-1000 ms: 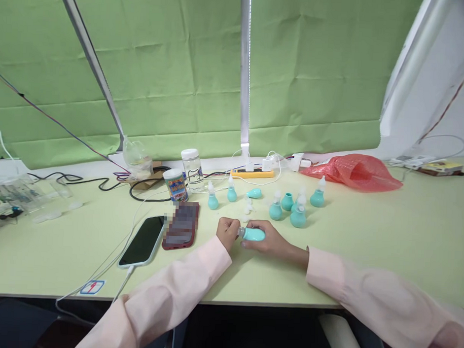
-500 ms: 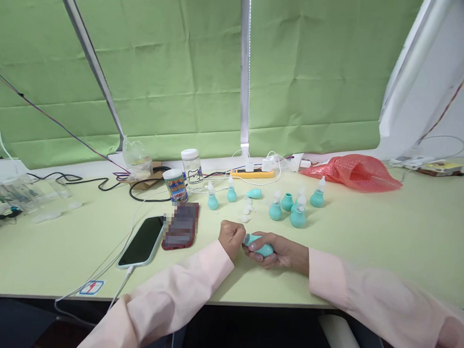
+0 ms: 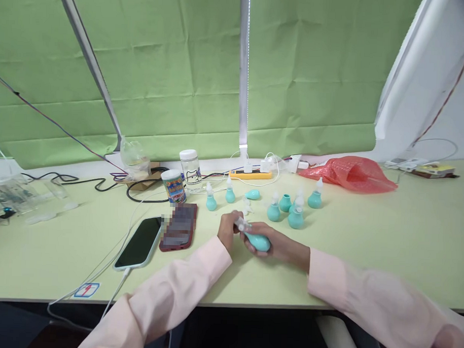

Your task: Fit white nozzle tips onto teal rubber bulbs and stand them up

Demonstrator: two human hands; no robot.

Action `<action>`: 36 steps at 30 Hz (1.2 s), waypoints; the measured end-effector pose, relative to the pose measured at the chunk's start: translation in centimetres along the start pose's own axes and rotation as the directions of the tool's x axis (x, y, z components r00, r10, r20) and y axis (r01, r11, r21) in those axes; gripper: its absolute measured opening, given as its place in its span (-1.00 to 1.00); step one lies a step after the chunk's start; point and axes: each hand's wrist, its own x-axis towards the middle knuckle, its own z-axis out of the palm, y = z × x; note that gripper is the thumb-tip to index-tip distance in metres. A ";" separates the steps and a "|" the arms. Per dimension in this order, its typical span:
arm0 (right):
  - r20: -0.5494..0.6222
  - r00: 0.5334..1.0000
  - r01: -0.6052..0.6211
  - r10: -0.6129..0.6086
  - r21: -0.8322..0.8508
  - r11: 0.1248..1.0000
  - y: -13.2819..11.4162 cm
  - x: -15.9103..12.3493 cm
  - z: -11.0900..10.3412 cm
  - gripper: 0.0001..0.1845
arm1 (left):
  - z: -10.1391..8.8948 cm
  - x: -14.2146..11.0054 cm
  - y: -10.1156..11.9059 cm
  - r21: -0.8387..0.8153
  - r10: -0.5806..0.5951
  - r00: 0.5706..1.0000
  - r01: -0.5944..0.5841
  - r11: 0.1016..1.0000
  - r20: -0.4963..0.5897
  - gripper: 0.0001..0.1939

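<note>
My right hand (image 3: 270, 239) is wrapped around the teal bulb of a nasal aspirator (image 3: 258, 241), which lies tilted just above the table. Its clear nozzle (image 3: 242, 224) points up and left, toward my left hand (image 3: 229, 228). The left fingers are curled against that nozzle; their far side is hidden. Behind my hands a few small clear nozzle parts (image 3: 246, 207) lie loose beside a teal bulb on its side (image 3: 252, 194). To the right stand several aspirators with clear tips (image 3: 296, 219) and an untipped bulb (image 3: 285, 202). Two more aspirators (image 3: 211, 202) stand farther left.
A phone on a cable (image 3: 140, 242) and a red-cased phone (image 3: 179, 228) lie left of my hands. Behind them stand a printed canister (image 3: 173, 187) and a clear jar (image 3: 191, 171). A yellow power strip (image 3: 250, 175) and red bubble wrap (image 3: 352, 173) are at the back.
My left hand has shifted from a fist over the aspirator's tip to curled fingers beside it, and the clear nozzle now shows. The right hand still grips the bulb.
</note>
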 end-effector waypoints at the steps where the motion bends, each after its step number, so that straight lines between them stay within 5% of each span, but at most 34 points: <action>1: -0.035 0.998 0.060 -0.060 -0.003 0.998 -0.3 0.0 -0.1 -0.75 | -0.2 0.5 -0.2 0.035 0.029 1.000 -0.028 0.999 -0.010 -0.57; 3: -0.093 0.982 0.164 -0.164 -0.017 0.986 -0.8 -0.1 -0.4 -0.76 | -0.7 1.5 -0.7 0.268 0.156 0.988 -0.149 0.952 -0.005 -0.60; 5: -0.135 0.962 0.234 -0.236 -0.034 0.972 -1.1 -0.2 -0.8 -0.76 | -0.9 2.0 -1.3 0.560 0.258 0.960 -0.272 0.782 0.106 -0.74; 9: -0.167 0.948 0.262 -0.271 -0.077 0.962 -0.6 0.1 -1.4 -0.74 | -0.3 1.9 -2.3 0.814 0.171 0.932 -0.363 0.453 0.320 -0.82; 11: -0.160 0.949 0.257 -0.271 -0.103 0.961 -0.3 0.1 -1.5 -0.74 | 0.0 1.8 -2.6 0.846 0.131 0.937 -0.349 0.402 0.324 -0.85; 13: -0.149 0.948 0.261 -0.283 -0.151 0.954 -0.2 0.1 -1.4 -0.75 | 0.0 1.9 -2.5 0.826 0.135 0.945 -0.327 0.458 0.299 -0.91; 18: -0.186 0.929 0.253 -0.320 -0.312 0.916 0.0 -0.1 -1.2 -0.77 | -1.1 2.5 -1.5 0.518 0.186 0.980 -0.193 0.834 0.065 -0.83; 21: -0.221 0.930 0.185 -0.295 -0.411 0.893 0.7 0.2 -1.3 -0.73 | -1.6 2.5 -0.5 -0.018 0.034 0.990 -0.037 0.999 -0.134 -0.64; 23: -0.247 0.926 0.140 -0.286 -0.478 0.867 1.2 0.4 -1.5 -0.71 | -1.6 2.2 0.0 -0.364 -0.125 0.983 0.069 0.929 -0.134 -0.59; 26: -0.276 0.910 0.112 -0.309 -0.555 0.825 1.6 0.5 -1.4 -0.70 | -1.4 1.9 0.1 -0.596 -0.264 0.964 0.215 0.773 0.005 -0.65; 30: -0.306 0.883 0.116 -0.355 -0.591 0.798 1.5 0.2 -1.0 -0.69 | -1.4 2.0 -0.3 -0.682 -0.299 0.948 0.290 0.671 0.108 -0.75; 36: -0.333 0.875 0.113 -0.352 -0.566 0.816 1.5 0.1 -0.9 -0.71 | -1.5 2.1 -0.3 -0.727 -0.308 0.951 0.222 0.649 0.016 -0.82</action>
